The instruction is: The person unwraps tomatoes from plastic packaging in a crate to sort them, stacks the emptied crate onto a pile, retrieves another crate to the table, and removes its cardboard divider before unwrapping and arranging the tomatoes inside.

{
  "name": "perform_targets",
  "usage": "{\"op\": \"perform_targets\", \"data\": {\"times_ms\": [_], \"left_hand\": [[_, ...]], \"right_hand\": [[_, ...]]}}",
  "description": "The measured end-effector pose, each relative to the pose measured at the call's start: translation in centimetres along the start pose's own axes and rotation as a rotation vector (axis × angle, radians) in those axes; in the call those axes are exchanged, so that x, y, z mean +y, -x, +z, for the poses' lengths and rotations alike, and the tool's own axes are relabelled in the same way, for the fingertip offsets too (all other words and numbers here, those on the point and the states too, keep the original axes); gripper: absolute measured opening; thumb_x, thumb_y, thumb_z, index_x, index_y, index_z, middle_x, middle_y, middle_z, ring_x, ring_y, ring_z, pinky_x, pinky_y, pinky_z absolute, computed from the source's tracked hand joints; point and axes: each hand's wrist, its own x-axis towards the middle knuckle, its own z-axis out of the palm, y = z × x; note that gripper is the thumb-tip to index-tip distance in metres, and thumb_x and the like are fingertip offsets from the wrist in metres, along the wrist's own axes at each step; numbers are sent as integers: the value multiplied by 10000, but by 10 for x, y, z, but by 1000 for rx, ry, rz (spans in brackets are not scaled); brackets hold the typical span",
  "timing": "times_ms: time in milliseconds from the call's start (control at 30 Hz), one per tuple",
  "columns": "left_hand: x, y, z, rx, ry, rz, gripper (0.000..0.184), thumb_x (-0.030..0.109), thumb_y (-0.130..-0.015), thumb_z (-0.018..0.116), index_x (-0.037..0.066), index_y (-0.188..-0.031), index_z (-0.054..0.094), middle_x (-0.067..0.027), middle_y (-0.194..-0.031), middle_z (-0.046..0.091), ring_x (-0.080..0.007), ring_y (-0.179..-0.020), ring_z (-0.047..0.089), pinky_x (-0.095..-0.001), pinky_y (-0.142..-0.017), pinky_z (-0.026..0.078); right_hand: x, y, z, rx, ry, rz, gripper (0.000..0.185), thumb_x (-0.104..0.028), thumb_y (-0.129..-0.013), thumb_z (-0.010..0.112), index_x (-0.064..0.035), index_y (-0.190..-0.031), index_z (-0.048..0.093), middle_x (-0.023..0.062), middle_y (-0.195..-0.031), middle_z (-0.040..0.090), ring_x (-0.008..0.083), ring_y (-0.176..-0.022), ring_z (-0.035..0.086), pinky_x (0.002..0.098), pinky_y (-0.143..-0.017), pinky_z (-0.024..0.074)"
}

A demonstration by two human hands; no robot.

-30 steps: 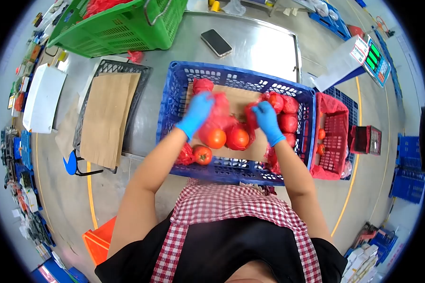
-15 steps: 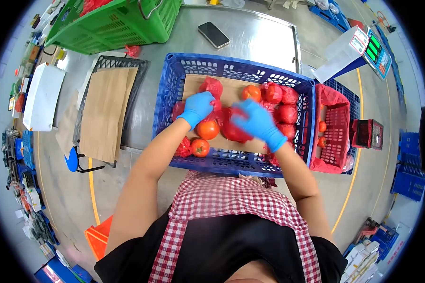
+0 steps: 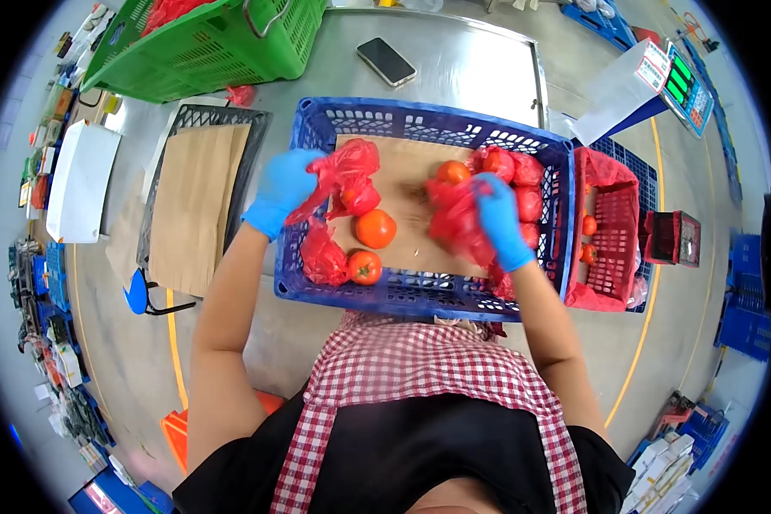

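My left hand, in a blue glove, is closed on a stretched end of a red plastic bag at the left side of the blue crate. My right hand, gloved too, grips another red plastic bag, blurred by motion; I cannot tell what it contains. Two bare tomatoes lie near the left: one tomato by the middle and a second tomato beside a crumpled red bag. Another tomato lies near my right hand. Several red-wrapped tomatoes line the crate's right side.
A phone lies on the metal table behind the crate. A green crate stands at the back left, a black tray with brown paper sheets at the left. A red-lined basket and a scale are on the right.
My left hand has moved left, pulling out the red bag's end. My right hand has shifted right with a red bag, uncovering more of the cardboard in the crate's middle.
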Motion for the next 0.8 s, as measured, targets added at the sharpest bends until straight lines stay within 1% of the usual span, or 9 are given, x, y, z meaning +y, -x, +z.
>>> {"op": "perform_targets", "data": {"times_ms": [100, 233, 300, 467, 567, 633, 667, 733, 800], "left_hand": [[9, 32, 4, -303, -434, 294, 410, 375, -698, 707, 106, -1002, 654, -109, -979, 642, -279, -898, 635, -379, -750, 510], [-6, 68, 69, -818, -679, 273, 631, 582, -641, 702, 85, -1022, 627, -130, -1035, 599, -294, -870, 635, -415, -712, 515], [-7, 75, 74, -762, -574, 263, 568, 543, -679, 687, 96, -1025, 631, -143, -957, 626, -315, -874, 634, -425, -703, 513], [-8, 73, 77, -742, -456, 253, 200, 241, -769, 623, 94, -894, 680, -170, -851, 650, -348, -805, 638, -433, -697, 509], [-19, 71, 91, -609, -419, 287, 146, 81, -726, 583, 85, -823, 692, -177, -831, 652, -363, -769, 634, -436, -696, 504], [-19, 58, 82, -343, -8, 173, 122, 106, -780, 571, 43, -787, 676, -188, -781, 656, -343, -742, 648, -437, -670, 504], [-17, 47, 78, -383, 367, -116, 126, 100, -801, 587, 11, -858, 655, -197, -808, 651, -321, -759, 649, -408, -684, 498], [-4, 27, 59, -139, 386, -88, 272, 174, -804, 653, -30, -977, 602, -221, -895, 629, -328, -819, 629, -376, -710, 482], [-6, -2, 46, -127, 352, -13, 259, 204, -799, 651, -20, -924, 613, -219, -863, 629, -371, -801, 611, -402, -704, 477]], "right_hand": [[-14, -25, -57, 169, 128, 15, 205, -61, -836, 537, -65, -1003, 656, 118, -774, 641, 191, -657, 602, 274, -604, 469], [-41, -15, -83, 52, 873, -27, 293, -303, -799, 620, -116, -1021, 661, 144, -876, 659, 298, -762, 647, 383, -652, 505], [-48, -1, -80, -128, 1010, -22, 375, -375, -776, 642, -111, -1042, 652, 147, -917, 660, 318, -829, 643, 415, -693, 509], [-23, 10, -84, -108, 1062, -47, 538, -388, -730, 690, -66, -1149, 584, 164, -962, 633, 325, -861, 630, 418, -739, 508], [-6, 2, -86, -28, 1048, -85, 545, -361, -728, 698, -59, -1163, 573, 166, -971, 625, 324, -868, 626, 417, -741, 508], [2, -13, -81, 101, 1046, -71, 553, -347, -728, 701, -57, -1178, 565, 163, -990, 624, 321, -881, 624, 415, -742, 507], [2, -21, -78, 149, 1001, -63, 582, -353, -728, 704, -61, -1206, 546, 164, -996, 622, 315, -903, 618, 421, -747, 505], [13, -40, -68, 86, 1001, -120, 610, -369, -726, 709, -66, -1225, 533, 172, -1011, 619, 317, -917, 614, 418, -756, 503], [39, -52, -54, 61, 1008, -192, 622, -368, -726, 720, -75, -1238, 522, 182, -1006, 606, 331, -912, 607, 424, -756, 496]]}}
